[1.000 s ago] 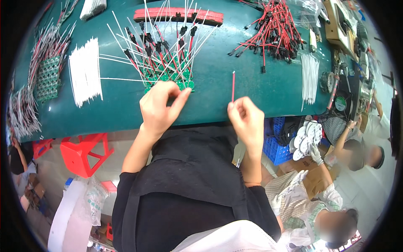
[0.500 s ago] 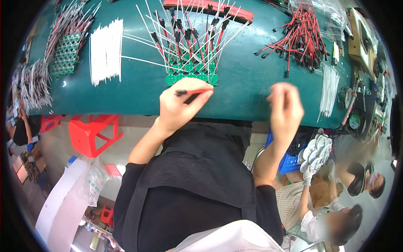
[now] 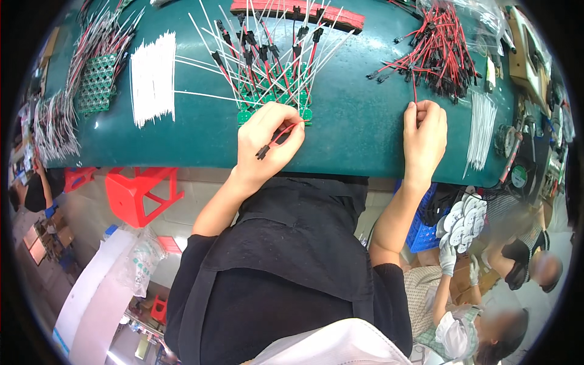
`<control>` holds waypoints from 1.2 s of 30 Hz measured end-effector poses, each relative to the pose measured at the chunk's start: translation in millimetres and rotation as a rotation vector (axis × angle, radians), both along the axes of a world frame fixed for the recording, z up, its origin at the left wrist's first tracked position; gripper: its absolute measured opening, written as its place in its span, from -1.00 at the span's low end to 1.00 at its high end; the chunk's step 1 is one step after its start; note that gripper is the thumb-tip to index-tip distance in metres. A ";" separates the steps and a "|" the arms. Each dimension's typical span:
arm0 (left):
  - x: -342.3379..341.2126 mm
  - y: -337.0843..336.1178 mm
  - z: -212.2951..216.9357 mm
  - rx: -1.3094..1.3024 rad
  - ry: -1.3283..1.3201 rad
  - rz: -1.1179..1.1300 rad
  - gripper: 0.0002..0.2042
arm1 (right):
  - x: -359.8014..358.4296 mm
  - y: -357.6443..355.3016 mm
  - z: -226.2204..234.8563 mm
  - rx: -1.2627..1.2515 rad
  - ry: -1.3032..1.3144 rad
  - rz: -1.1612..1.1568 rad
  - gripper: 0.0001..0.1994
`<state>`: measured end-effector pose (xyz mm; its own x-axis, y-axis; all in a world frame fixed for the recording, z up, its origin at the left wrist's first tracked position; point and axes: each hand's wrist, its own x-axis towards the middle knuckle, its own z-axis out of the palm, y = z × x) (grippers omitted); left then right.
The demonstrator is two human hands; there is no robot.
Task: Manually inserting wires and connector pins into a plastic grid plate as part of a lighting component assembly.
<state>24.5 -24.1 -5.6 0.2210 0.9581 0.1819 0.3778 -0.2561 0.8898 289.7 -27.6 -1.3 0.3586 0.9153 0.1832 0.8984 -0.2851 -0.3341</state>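
The right hand (image 3: 426,137) has reached the heap of black-plugged red wires (image 3: 448,52), fingertips pinching 1 strand (image 3: 415,91); the left hand (image 3: 258,135) pinches 1 thin red wire with black plug (image 3: 263,151) at the green circuit board (image 3: 245,115).

A wide head-worn fisheye looks down on the green table (image 3: 359,134).

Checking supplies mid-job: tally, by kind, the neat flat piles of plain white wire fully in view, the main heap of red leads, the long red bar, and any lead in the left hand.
White wire piles: 2
Main red lead heap: 1
Red bar: 1
Red lead in the left hand: 1
Total: 5
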 end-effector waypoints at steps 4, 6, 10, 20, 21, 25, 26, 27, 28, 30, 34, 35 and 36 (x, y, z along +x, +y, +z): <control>4.5 0.8 1.4 0.051 0.048 -0.005 -0.87 | 2.4 -1.8 -2.2 0.016 -0.030 -0.002 -0.84; 1.9 2.2 0.0 0.060 0.021 -0.015 -0.87 | -0.8 0.0 3.4 -0.001 -0.074 -0.007 -0.84; 13.2 2.1 4.9 0.082 0.047 0.030 -0.87 | 3.2 0.6 -5.8 0.034 -0.039 -0.002 -0.84; 25.6 1.0 8.3 0.126 0.084 0.049 -0.85 | 7.6 -6.6 -0.7 0.053 -0.171 -0.016 -0.84; 23.0 0.7 9.1 0.090 0.090 0.060 -0.86 | 3.6 -5.5 -2.3 0.067 -0.213 -0.018 -0.84; 13.3 0.0 9.6 0.019 0.148 0.089 -0.89 | -10.3 0.8 -11.8 0.078 -0.238 -0.039 -0.82; 8.9 -0.5 5.0 0.012 0.142 0.080 -0.89 | -11.1 0.8 -17.0 0.119 -0.225 -0.029 -0.80; 7.0 -0.5 3.4 0.003 0.134 0.079 -0.90 | -13.2 1.0 -18.2 0.137 -0.169 -0.033 -0.79; 3.3 0.2 3.9 -0.011 0.126 0.077 -0.90 | -15.7 1.7 -17.2 0.155 -0.149 -0.018 -0.79; 3.4 1.1 2.0 -0.042 0.106 0.080 -0.90 | -12.9 -0.4 -14.6 0.178 -0.118 -0.004 -0.79; 11.0 2.2 8.2 -0.082 0.043 0.056 -0.90 | -7.7 -2.1 -10.2 0.100 -0.210 -0.031 -0.83; 14.7 1.8 9.6 -0.105 0.019 0.057 -0.90 | -3.9 -4.1 -9.7 0.113 -0.244 -0.014 -0.84; 15.8 1.1 7.4 -0.086 0.018 0.058 -0.89 | -3.0 -4.3 -7.8 0.075 -0.233 -0.022 -0.84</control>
<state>40.3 -23.1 1.8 0.1673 0.9814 0.0945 0.4055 -0.1559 0.9007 286.7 -32.0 -9.1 0.3182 0.8887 0.3302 0.9476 -0.2873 -0.1399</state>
